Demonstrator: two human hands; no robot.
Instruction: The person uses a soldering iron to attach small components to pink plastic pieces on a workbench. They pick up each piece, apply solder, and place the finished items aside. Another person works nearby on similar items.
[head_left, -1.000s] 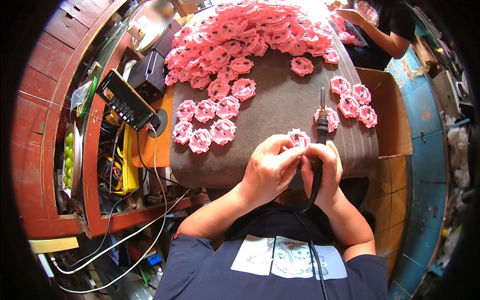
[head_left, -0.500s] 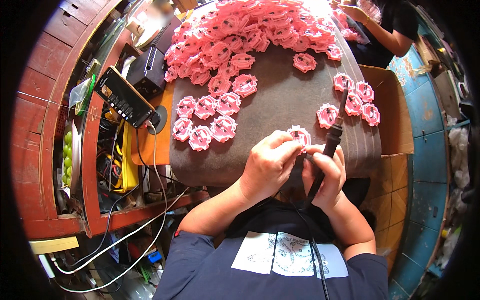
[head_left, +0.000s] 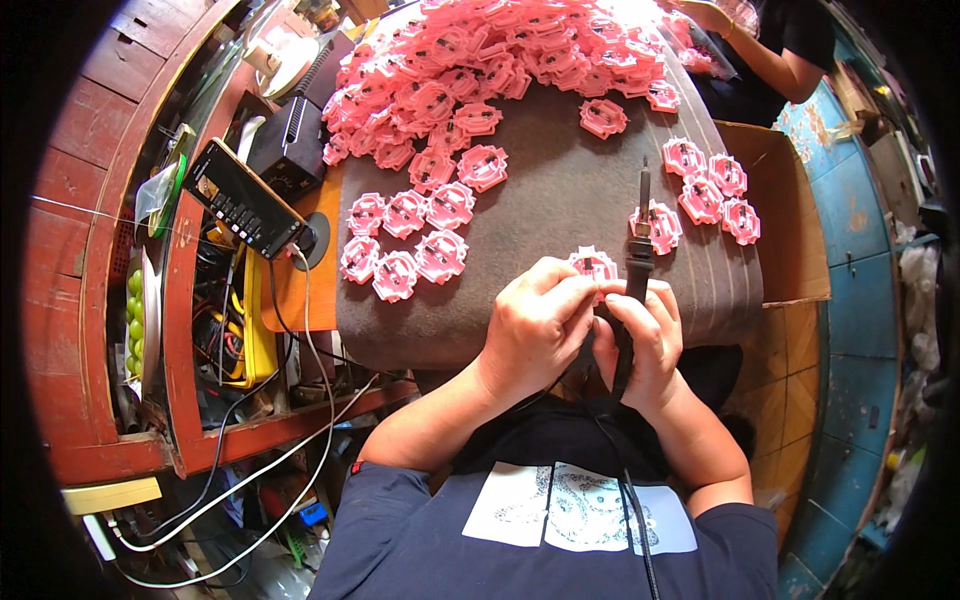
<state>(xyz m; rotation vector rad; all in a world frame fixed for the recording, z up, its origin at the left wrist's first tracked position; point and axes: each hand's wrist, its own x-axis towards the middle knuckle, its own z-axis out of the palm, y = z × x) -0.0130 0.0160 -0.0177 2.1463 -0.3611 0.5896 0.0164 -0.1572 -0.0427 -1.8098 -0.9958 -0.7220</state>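
Between both hands [head_left: 590, 335], fingertips pinch a pink part [head_left: 594, 264]; the right grips a soldering iron [head_left: 637, 262].

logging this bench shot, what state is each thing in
left hand: closed on the pink part
right hand: gripping the soldering iron
soldering iron: upright, tip pointing away
pink part: held at the mat's near edge
pink pile: heaped at the far end
phone: lying flat, cable plugged in

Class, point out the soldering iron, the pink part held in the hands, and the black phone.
soldering iron [head_left: 637, 262], head view, on its black handle.
pink part [head_left: 594, 264], head view, on its top face.
black phone [head_left: 243, 198], head view, mid screen.
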